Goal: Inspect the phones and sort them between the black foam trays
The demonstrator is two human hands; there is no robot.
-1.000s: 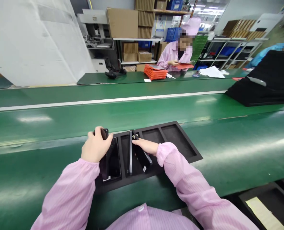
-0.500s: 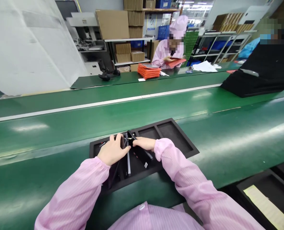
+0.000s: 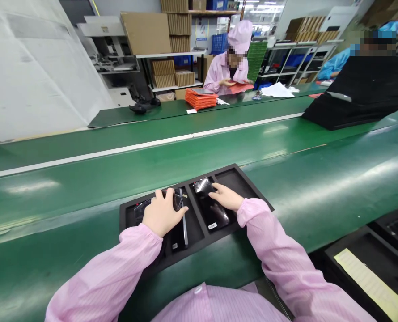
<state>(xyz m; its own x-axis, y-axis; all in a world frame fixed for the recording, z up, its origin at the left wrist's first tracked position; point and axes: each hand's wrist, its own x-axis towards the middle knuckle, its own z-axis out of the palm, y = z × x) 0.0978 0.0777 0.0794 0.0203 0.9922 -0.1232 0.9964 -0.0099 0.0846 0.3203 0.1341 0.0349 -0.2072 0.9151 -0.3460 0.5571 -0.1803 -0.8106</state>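
Note:
A black foam tray (image 3: 199, 243) with several compartments lies on the green bench. In one of its middle compartments is a glossy black phone (image 3: 214, 210) with a white label at its lower end. My right hand (image 3: 227, 197) grips that phone by its right edge, thumb on the glass. To the left, my left hand (image 3: 163, 212) curls over a second phone (image 3: 180, 235) with a silvery side edge, thumb against that edge. Another dark phone (image 3: 140, 210) shows partly behind my left fingers. My left hand hides much of the left compartments.
Across the bench a co-worker in pink (image 3: 227, 67) holds a red-orange sheet beside a stack of orange pouches (image 3: 201, 98). A black cloth-covered bulk (image 3: 356, 98) stands at the right. More black trays (image 3: 363, 237) with a yellow paper strip (image 3: 370, 281) lie low at right.
My right hand has moved right, and the phone in it, tilted on edge before, now lies face up in the compartment. My left hand stays over the left phones. The view has shifted slightly.

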